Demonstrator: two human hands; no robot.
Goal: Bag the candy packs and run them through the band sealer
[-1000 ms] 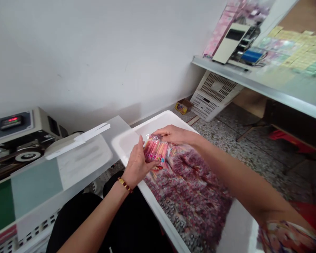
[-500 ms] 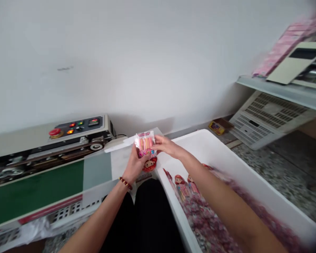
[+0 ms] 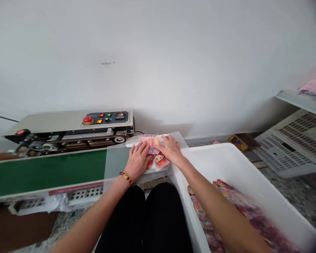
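Observation:
Two clear plastic packets [image 3: 161, 160] with pink and yellow sticks and red-haired cartoon faces lie side by side on a pale sheet [image 3: 118, 157] at the end of a green belt. My left hand [image 3: 138, 160], with a beaded bracelet at the wrist, rests on the left packet, fingers stretched out and partly covering it. Over the other packet's right side lies my right hand [image 3: 171, 149], its thumb on the plastic and its fingers spread. A white bin [image 3: 208, 154] to the right holds many similar packets [image 3: 223, 188], partly behind my right forearm.
A machine with a control panel [image 3: 107, 118] and red stop button [image 3: 87, 120] stands along the green belt [image 3: 47, 170]. At the right are a shelf [image 3: 300, 100], a slotted plastic crate [image 3: 281, 151] and a small yellow box [image 3: 238, 142]. A wall rises behind.
The packets have gone from being held up between both hands to lying on the pale sheet. My hands have lowered and spread, and the view has swung left.

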